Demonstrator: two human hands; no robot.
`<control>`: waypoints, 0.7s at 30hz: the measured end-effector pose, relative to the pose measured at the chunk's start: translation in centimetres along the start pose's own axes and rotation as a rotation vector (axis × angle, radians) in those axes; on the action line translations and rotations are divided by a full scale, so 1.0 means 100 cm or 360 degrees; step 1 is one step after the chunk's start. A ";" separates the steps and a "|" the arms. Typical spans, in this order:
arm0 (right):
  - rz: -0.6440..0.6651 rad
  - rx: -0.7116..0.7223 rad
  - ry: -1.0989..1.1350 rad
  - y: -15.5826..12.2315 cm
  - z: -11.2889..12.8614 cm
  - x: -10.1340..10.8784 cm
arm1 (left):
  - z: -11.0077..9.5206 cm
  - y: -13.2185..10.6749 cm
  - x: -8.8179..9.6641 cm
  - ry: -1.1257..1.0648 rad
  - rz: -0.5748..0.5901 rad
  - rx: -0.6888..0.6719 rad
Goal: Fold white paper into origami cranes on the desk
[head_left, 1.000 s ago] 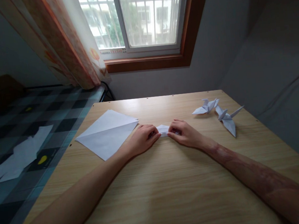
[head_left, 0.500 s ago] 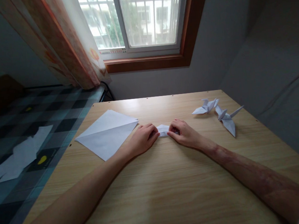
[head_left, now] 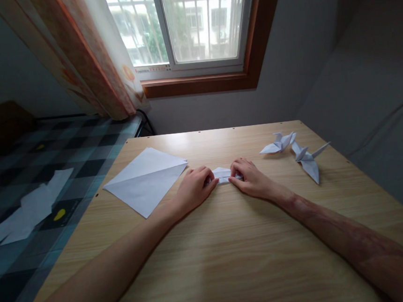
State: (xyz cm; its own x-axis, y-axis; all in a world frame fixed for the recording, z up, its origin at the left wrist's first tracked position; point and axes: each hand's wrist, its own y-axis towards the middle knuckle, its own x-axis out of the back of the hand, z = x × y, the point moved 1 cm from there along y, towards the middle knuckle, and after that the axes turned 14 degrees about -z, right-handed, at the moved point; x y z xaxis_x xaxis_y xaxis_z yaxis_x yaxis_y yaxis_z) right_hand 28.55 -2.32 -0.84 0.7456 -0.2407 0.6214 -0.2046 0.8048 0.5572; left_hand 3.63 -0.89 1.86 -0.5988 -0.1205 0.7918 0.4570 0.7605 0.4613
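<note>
A small piece of folded white paper (head_left: pixel 222 174) lies on the wooden table between my hands, its ends covered by my fingers. My left hand (head_left: pixel 198 184) is closed, pinching the left end of this folded paper between thumb and curled fingers. At the right end, my right hand (head_left: pixel 248 176) pinches it the same way. Creases run across the part of the paper that shows. Left of my left hand lies a larger white paper sheet (head_left: pixel 148 184) with a diagonal crease.
Two white paper cranes (head_left: pixel 277 143) (head_left: pixel 307 159) sit at the table's right rear. White paper strips (head_left: pixel 30 208) lie on the checked bed (head_left: pixel 8 276) to the left. The table (head_left: pixel 228 252) ends before the wall, below a window (head_left: pixel 204 24) and a curtain (head_left: pixel 83 53).
My hands stay on the folded paper, with only slight finger movement. The whole view has shifted a little.
</note>
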 end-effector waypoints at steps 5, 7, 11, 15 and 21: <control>0.0031 -0.0008 0.0056 0.001 0.000 0.002 | 0.002 -0.001 -0.002 -0.0016 -0.0015 -0.0024; 0.0056 0.0001 0.0067 0.002 0.000 0.003 | 0.002 -0.001 -0.002 0.0010 -0.0028 -0.0045; 0.0138 -0.0019 0.0112 0.003 0.000 0.009 | 0.001 -0.003 -0.003 0.0107 -0.0071 -0.0161; 0.0231 -0.0064 0.0182 0.004 -0.002 0.013 | 0.000 -0.007 -0.001 0.0126 -0.0079 -0.0392; 0.0286 -0.0082 0.0263 0.006 -0.005 0.018 | 0.000 -0.007 0.003 0.0156 -0.0013 -0.0545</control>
State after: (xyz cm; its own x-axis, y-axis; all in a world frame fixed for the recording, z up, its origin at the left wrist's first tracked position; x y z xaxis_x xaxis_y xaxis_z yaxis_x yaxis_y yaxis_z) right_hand 30.03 -2.00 0.35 0.7945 -0.0028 0.6072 -0.3137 0.8543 0.4144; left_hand 3.12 -1.46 1.76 -0.5448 -0.1992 0.8146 0.6565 0.5031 0.5621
